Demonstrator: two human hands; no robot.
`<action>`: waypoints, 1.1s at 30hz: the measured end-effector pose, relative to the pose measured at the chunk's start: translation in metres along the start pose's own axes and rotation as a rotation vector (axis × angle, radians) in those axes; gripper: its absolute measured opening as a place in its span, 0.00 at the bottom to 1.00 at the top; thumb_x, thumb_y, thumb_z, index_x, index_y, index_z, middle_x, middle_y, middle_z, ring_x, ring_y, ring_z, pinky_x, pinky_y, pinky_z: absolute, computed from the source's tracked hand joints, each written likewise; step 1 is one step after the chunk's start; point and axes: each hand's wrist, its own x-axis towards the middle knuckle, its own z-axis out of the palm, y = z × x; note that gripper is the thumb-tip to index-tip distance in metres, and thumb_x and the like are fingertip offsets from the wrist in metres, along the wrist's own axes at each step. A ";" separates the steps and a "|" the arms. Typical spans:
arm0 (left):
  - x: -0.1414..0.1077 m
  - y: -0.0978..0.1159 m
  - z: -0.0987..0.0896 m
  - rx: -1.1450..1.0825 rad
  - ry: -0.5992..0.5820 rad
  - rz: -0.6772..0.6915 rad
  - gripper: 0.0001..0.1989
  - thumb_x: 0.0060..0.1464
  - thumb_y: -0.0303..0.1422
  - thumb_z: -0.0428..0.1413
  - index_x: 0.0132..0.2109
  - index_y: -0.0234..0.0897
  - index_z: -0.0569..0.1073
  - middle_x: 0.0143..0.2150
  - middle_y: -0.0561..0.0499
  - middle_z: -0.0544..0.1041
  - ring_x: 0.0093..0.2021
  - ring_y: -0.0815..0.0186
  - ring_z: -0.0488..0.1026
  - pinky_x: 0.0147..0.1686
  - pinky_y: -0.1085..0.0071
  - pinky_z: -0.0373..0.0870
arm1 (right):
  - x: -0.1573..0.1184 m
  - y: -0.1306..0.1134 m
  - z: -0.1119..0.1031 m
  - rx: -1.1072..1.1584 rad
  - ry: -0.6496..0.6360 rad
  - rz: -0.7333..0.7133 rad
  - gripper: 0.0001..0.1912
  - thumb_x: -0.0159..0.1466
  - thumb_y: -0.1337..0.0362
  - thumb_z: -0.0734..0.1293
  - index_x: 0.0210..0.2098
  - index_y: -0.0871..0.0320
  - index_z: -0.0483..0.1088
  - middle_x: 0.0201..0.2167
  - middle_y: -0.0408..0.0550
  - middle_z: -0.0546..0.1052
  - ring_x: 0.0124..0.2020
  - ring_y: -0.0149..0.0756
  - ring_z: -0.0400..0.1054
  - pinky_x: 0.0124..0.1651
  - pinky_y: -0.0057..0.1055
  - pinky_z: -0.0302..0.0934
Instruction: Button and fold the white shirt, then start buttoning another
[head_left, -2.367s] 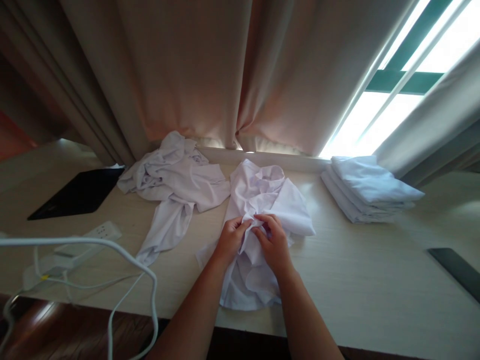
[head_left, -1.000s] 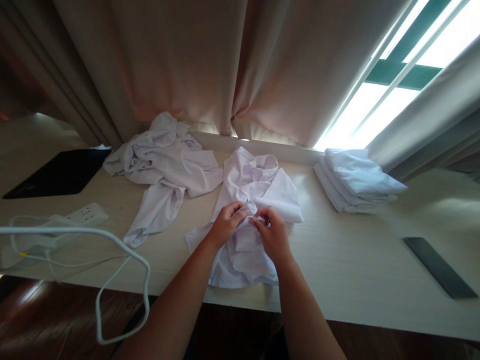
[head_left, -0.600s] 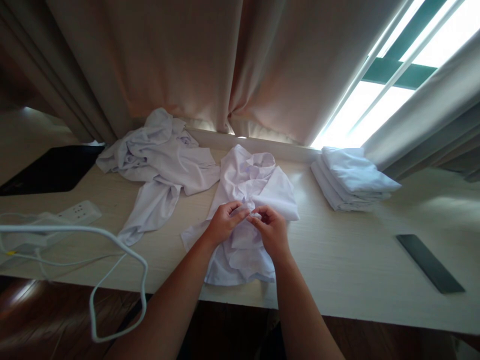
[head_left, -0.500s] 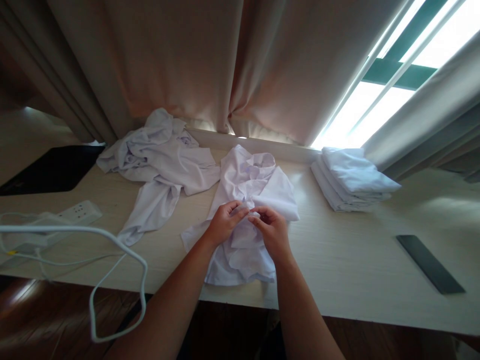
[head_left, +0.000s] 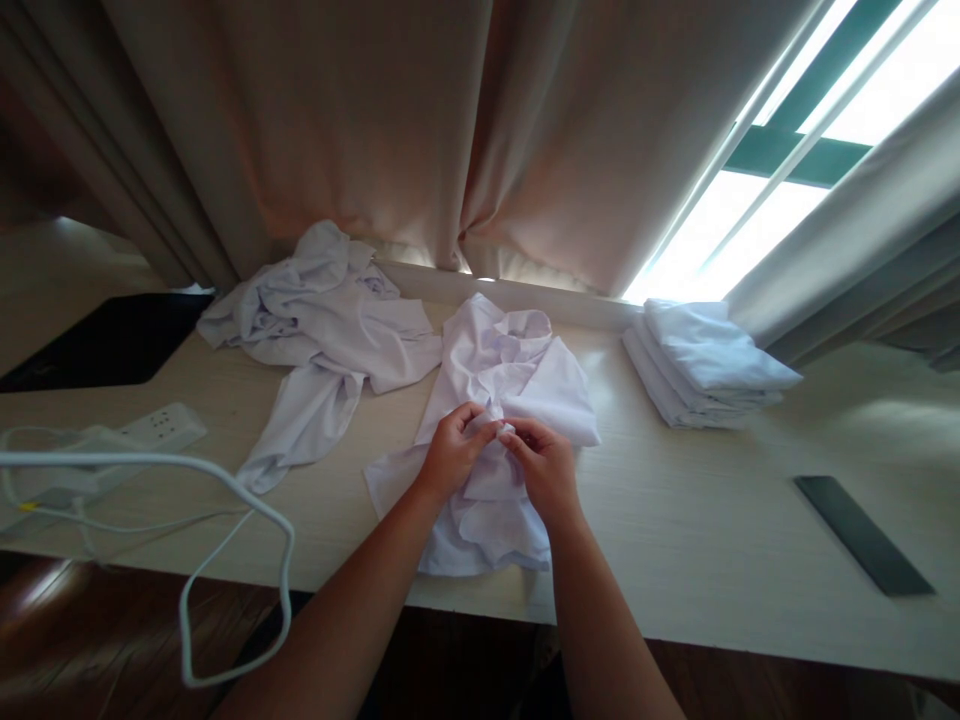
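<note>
At the far left of the pale table [head_left: 675,540], a black flat object [head_left: 97,345] lay with its far right corner by the foot of the curtain [head_left: 360,130]. Nearer, also on the left, stood a white power strip [head_left: 161,426], and a white cable [head_left: 225,475] looped in front of it, its lower bend hanging over the dark floor [head_left: 135,640]. To the right, toward the far edge, was a crumpled heap of white cloth [head_left: 337,310], one length trailing toward the near left. Its right edge met or lay just beside the white shirt [head_left: 536,370]; which of the two could not be told. The shirt lay mid-table, its collar toward the far side and its hem toward the near edge. The left hand [head_left: 453,452] had thumb and forefinger closed on the shirt's front, below the collar. Just right of it, the right hand [head_left: 549,468] pinched a small gathered bit of the same cloth between thumb and fingertips, the two hands' tips almost meeting. Farther right, well apart from the shirt, sat a stack of folded white cloth [head_left: 712,360], with the bright window [head_left: 772,215] beyond. At the near right lay a dark grey slab [head_left: 862,535].
</note>
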 end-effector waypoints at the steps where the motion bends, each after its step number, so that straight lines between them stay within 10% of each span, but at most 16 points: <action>1: 0.000 0.000 0.000 0.006 0.015 0.001 0.13 0.49 0.42 0.62 0.32 0.35 0.73 0.30 0.54 0.71 0.34 0.68 0.66 0.36 0.76 0.62 | 0.000 0.000 0.000 -0.006 0.011 0.004 0.15 0.59 0.53 0.70 0.39 0.56 0.77 0.33 0.46 0.78 0.33 0.35 0.69 0.39 0.32 0.63; 33: 0.001 -0.003 -0.003 0.037 -0.069 0.051 0.14 0.57 0.38 0.56 0.43 0.34 0.79 0.38 0.49 0.79 0.39 0.63 0.73 0.41 0.71 0.68 | 0.002 0.010 0.003 0.010 0.078 0.006 0.11 0.61 0.54 0.67 0.36 0.56 0.71 0.27 0.41 0.70 0.27 0.30 0.61 0.31 0.27 0.57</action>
